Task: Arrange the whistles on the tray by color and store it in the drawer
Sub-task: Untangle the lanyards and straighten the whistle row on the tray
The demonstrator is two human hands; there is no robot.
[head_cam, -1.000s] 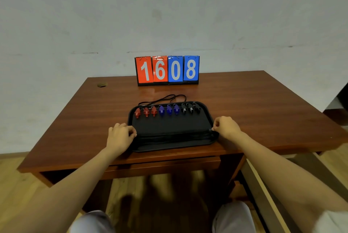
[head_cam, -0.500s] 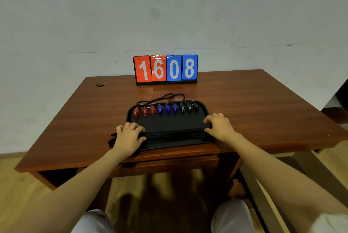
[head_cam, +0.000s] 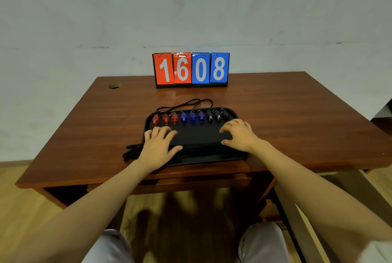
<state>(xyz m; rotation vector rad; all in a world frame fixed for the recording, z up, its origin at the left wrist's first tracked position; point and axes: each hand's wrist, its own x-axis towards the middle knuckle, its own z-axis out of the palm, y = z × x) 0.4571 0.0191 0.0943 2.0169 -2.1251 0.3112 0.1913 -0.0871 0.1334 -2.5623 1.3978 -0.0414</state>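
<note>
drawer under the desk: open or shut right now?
Shut, as far as visible: the drawer front sits flush under the table edge, and the tray is on top, not inside.

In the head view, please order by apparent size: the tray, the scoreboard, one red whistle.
1. Tray, largest.
2. Scoreboard; it stands farther away, so its true size against the tray is unsure.
3. Red whistle, clearly smallest.

A flip scoreboard (head_cam: 192, 70) stands at the far edge of the table (head_cam: 297, 114). Its four cards read, left to right, "1" and "6" in white on red, then "0" and "8" in white on blue. No other text is legible.
</note>
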